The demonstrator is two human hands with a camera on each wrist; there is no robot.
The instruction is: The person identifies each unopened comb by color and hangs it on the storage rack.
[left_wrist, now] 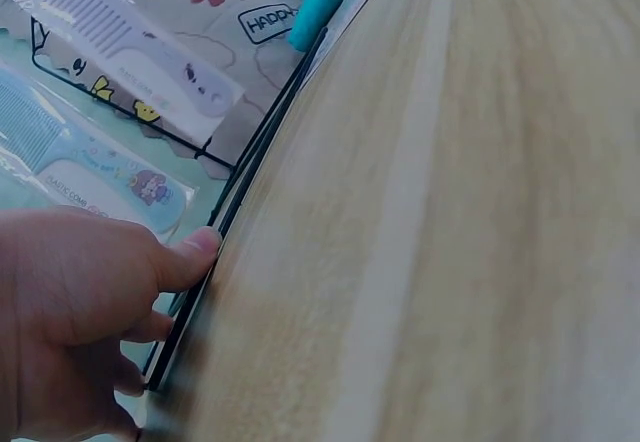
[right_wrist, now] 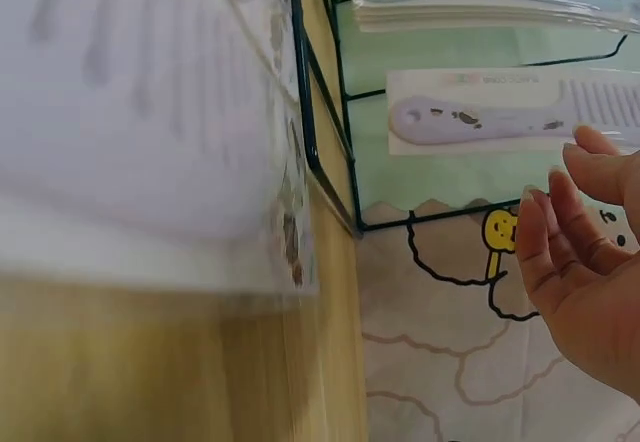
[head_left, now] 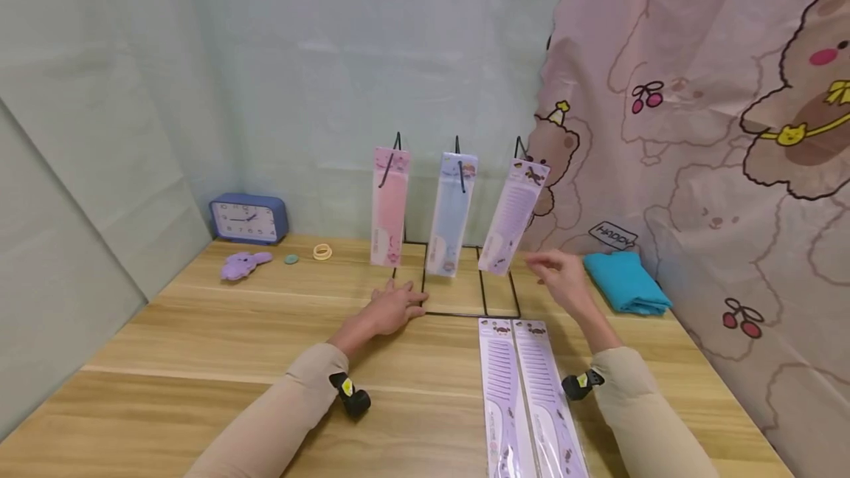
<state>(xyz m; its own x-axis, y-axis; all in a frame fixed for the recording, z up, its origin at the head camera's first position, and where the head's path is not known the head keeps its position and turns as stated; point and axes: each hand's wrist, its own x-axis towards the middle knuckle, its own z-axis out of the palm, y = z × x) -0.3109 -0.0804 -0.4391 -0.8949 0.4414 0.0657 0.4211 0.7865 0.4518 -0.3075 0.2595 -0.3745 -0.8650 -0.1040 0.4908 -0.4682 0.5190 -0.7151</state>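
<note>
two purple combs before rack

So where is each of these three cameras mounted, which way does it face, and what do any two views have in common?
Head: worn on the head, looking forward and down over the table at the wire rack of hanging combs; both forearms show, with the left hand and right hand.
Left wrist: low by the table, looking along the rack base; the left hand touches it.
Right wrist: low, looking past the right hand at the rack.
Shared: the hanging purple comb shows in all three.
</note>
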